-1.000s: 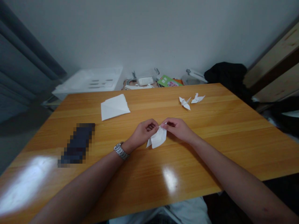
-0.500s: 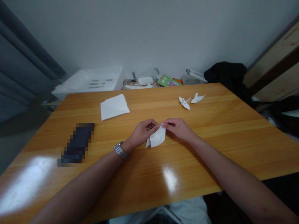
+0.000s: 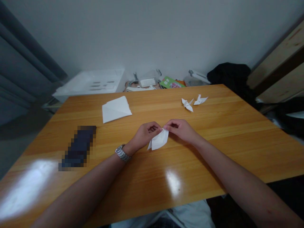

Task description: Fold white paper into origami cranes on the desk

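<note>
A pale grey wall fills the upper half of the frame, and below it we look down on an orange wooden worktop [image 3: 213, 152] that runs across the middle. At the centre of the frame our two hands meet over a small folded white paper [image 3: 158, 141]. Our left hand [image 3: 144, 135], with a metal wristwatch [image 3: 122, 153] on its wrist, pinches the paper's upper edge, its grip closed on the paper between thumb and fingertips. Our right hand [image 3: 181, 129] comes in from the right and pinches the same upper corner, its grip likewise closed on the paper. The paper hangs down and to the left from the two pinches, its lower end at or just above the wood; we cannot tell whether it touches.

In the upper right of the worktop lie two small folded paper figures [image 3: 193, 102], just beside each other and well apart from our hands. In the upper left lies a flat stack of white sheets [image 3: 116, 109]. At the left a dark, blurred-out object [image 3: 79, 146] rests on the wood. Behind the far edge stand a white box [image 3: 92, 83], a green packet [image 3: 171, 83] and a black bundle of cloth [image 3: 231, 77] in the upper right.
</note>
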Demonstrator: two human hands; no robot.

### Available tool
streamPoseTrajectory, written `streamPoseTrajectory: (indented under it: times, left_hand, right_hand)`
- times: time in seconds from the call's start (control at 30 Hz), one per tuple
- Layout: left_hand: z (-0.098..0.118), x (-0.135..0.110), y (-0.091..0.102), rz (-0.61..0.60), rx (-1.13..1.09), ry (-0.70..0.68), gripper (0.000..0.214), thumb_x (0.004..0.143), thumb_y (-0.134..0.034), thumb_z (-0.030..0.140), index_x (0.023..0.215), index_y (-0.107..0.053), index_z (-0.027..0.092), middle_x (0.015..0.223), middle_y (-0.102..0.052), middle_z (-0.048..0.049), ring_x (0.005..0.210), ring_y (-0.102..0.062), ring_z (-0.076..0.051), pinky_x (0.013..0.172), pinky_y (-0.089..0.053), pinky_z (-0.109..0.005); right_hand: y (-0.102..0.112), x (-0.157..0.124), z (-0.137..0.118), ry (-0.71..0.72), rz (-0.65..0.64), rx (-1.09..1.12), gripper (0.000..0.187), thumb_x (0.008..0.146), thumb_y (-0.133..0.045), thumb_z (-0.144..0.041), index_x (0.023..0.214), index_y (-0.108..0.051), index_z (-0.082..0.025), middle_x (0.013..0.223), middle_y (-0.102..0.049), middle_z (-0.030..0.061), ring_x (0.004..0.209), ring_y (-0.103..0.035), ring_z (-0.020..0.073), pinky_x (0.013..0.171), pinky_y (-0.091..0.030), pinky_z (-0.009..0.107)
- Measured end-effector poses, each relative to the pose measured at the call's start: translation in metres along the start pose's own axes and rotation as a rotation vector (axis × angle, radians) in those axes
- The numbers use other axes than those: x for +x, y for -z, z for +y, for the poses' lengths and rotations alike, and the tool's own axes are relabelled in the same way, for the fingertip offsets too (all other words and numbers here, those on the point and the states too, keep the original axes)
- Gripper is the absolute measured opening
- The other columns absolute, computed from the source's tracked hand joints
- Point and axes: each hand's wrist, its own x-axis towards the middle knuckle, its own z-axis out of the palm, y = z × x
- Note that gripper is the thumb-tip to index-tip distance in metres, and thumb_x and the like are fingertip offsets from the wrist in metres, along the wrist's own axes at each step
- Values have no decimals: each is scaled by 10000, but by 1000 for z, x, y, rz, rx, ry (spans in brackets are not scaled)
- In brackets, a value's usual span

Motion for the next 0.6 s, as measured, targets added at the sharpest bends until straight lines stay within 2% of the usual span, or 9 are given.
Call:
streamPoseTrajectory:
  times: [0.2, 0.33, 0.47, 0.6]
  left_hand:
    - [1, 1, -1, 28, -86, 48, 342, 855, -717, 427, 1047, -658, 150, 928, -709, -52, 808, -661, -157, 699, -535, -248]
    - [-1, 1, -1, 38, -143, 32, 335, 865, -706, 389, 1086, -634, 148, 991, -703, -67, 890, -668, -167, 781, -554, -269]
    - [-3, 2, -1, 37, -156, 14, 324, 883, -679, 336, 1137, -618, 145, 1026, -695, -79, 926, -666, -170, 800, -551, -272]
    - [-7, 4, -1, 121, -145, 16, 270, 898, -651, 291, 1124, -625, 145, 944, -692, -55, 865, -661, -146, 763, -534, -250]
  right_hand:
    - [8, 5, 6, 19, 129, 13, 251, 866, -694, -428, 855, -727, -179, 836, -737, 48, 766, -642, 185, 746, -483, 322]
    - [11, 7, 10, 6, 211, 18, 278, 860, -702, -456, 853, -722, -180, 834, -728, 46, 764, -630, 184, 741, -475, 321]
    - [12, 7, 12, 3, 245, 30, 307, 852, -710, -490, 851, -718, -184, 826, -723, 44, 758, -630, 186, 731, -476, 318]
    - [12, 8, 12, -8, 234, 22, 301, 859, -701, -484, 850, -714, -184, 813, -715, 43, 741, -619, 183, 713, -471, 312]
